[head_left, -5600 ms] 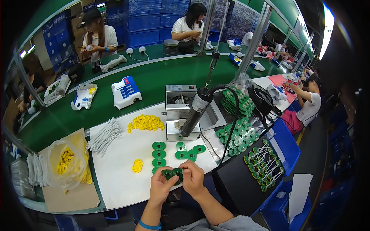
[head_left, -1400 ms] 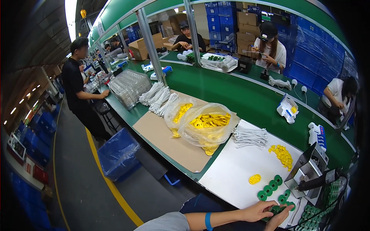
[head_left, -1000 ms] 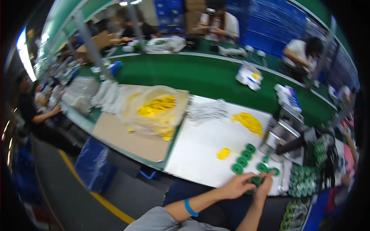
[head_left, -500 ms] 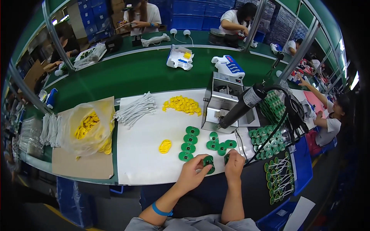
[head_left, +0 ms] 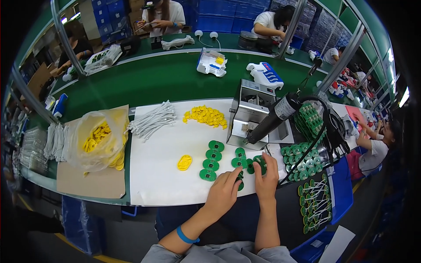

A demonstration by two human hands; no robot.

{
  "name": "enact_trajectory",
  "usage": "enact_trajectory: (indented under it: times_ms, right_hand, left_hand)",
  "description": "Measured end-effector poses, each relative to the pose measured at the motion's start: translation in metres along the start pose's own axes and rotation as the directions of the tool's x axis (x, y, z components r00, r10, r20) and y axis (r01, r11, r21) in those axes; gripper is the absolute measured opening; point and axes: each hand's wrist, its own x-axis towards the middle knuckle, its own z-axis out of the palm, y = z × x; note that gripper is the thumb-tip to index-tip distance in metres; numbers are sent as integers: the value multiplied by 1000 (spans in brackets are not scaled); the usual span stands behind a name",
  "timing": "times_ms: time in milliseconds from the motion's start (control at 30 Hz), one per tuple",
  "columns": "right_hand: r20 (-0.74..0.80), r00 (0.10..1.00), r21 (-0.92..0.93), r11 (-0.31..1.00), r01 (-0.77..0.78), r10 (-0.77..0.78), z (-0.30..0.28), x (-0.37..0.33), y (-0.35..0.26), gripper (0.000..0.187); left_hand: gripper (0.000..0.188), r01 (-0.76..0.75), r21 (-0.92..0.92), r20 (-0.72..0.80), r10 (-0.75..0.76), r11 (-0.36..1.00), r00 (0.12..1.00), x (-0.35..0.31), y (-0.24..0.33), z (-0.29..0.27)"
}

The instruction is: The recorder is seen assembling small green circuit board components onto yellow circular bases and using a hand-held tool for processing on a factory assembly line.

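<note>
My left hand (head_left: pixel 224 189) pinches a green oval circuit board (head_left: pixel 239 180), seen nearly edge-on by the front of the white sheet. To its right, my right hand (head_left: pixel 266 179) has its fingertips around another green circuit board (head_left: pixel 260 163), at the right end of a small group. The other boards of that group (head_left: pixel 239 153) lie just beyond my fingers. Left of them, a column of similar boards (head_left: pixel 213 155) runs away from me, each with a dark square part. A single yellow oval piece (head_left: pixel 184 162) rests further left.
A metal machine with a black cylindrical tool (head_left: pixel 274 117) stands behind my hands. Yellow pieces (head_left: pixel 206 116), white cables (head_left: pixel 154 121) and a plastic bag (head_left: pixel 95 142) spread leftward. Boards with cables (head_left: pixel 315 204) lie right. White-and-blue housings (head_left: pixel 265 75) sit on the green belt (head_left: pixel 162 81).
My right hand has moved away from me, up to the right-end board. The left hand has turned its board and come slightly nearer the group. The housings on the belt have shifted right.
</note>
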Motion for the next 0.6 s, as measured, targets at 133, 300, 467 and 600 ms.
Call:
enact_trajectory:
  times_ms: [133,300,467,600]
  right_hand:
    - [-26,998,83,995,-54,57,-1,4,7,42]
    - [-5,997,20,997,78,-78,-18,9,17,40]
    - [110,941,87,946,311,-319,-34,-37,-5,26]
    - [337,882,29,940,340,-329,-73,-86,-102,20]
  left_hand:
    - [51,-1,119,18,-1,993,1000,18,2,7]
    - [50,-5,128,-58,12,992,998,38,4,30]
    - [41,-79,104,-175,96,991,980,23,23,6]
    - [47,9,301,-131,32,953,991,-16,78,-58]
